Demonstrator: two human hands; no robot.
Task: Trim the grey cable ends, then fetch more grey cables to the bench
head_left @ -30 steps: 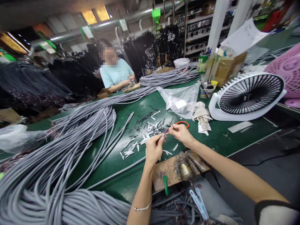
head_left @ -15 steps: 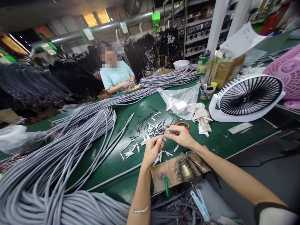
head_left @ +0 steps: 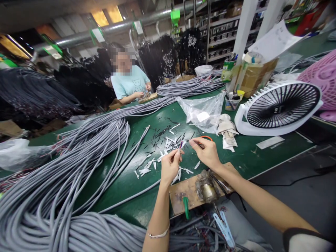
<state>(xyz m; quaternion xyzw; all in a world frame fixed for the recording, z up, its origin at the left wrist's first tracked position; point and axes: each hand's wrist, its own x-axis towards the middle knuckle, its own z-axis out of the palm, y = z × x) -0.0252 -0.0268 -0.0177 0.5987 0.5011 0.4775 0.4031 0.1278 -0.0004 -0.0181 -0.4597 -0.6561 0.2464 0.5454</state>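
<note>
My left hand (head_left: 170,166) is closed on the end of a grey cable (head_left: 131,196), whose thin coloured wires (head_left: 180,144) stick up from my fingers. A short way to the right, my right hand (head_left: 206,151) is pinched shut, its fingertips pointing at those wires; what it holds is too small to make out. Both hands hover above the green table (head_left: 252,157), over a scatter of white and black offcuts (head_left: 160,147). Orange-handled scissors (head_left: 206,138) lie just behind my right hand.
A big heap of grey cables (head_left: 65,182) fills the left side. A wooden block with a metal fixture (head_left: 199,189) sits at the near edge. A white fan (head_left: 280,106), a plastic bag (head_left: 202,112) and cloth (head_left: 226,131) lie to the right. A person in a light blue shirt (head_left: 130,85) works across the table.
My right hand has drawn away to the right from the wire ends, which it touched half a second ago. My left hand has lifted the cable end slightly.
</note>
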